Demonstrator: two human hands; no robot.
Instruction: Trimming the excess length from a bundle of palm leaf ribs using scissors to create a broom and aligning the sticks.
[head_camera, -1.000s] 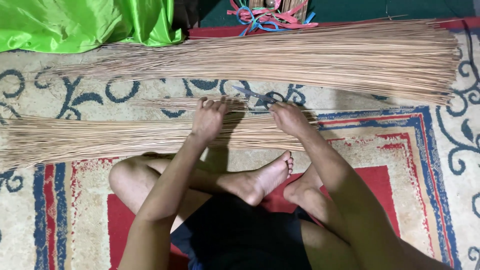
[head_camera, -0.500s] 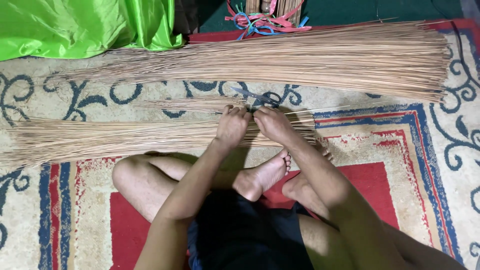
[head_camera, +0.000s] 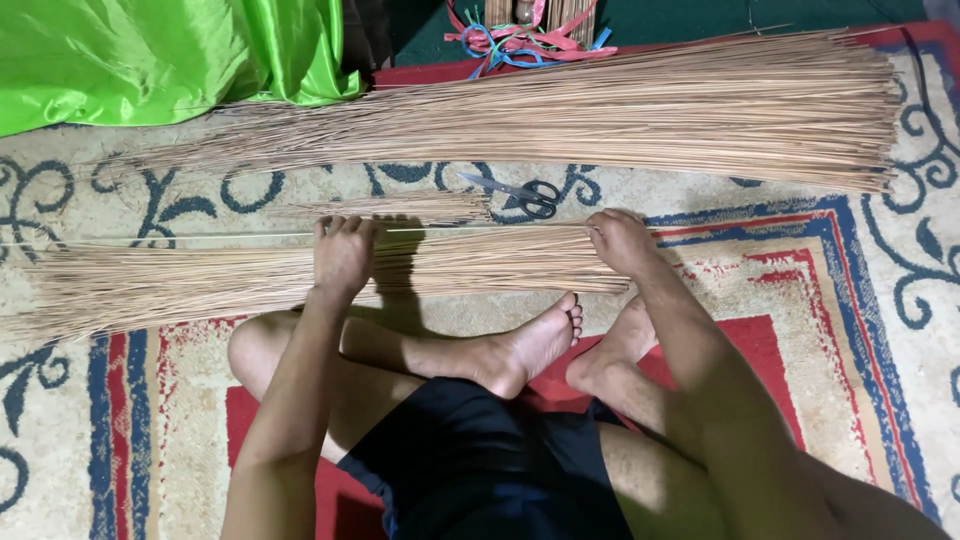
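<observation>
Spread well apart now, after meeting at the middle of the near bundle of thin sticks half a second ago: left hand flat and palm-down on the bundle, right hand pressing its blunt end, neither closed around anything. Loosely fanned, pale tan, lying across the carpet just beyond the crossed legs. Scissors and a larger stick pile farther off, toward the far edge.

Left hand, right hand flat on stick bundle (palms down) — scissors beyond
</observation>
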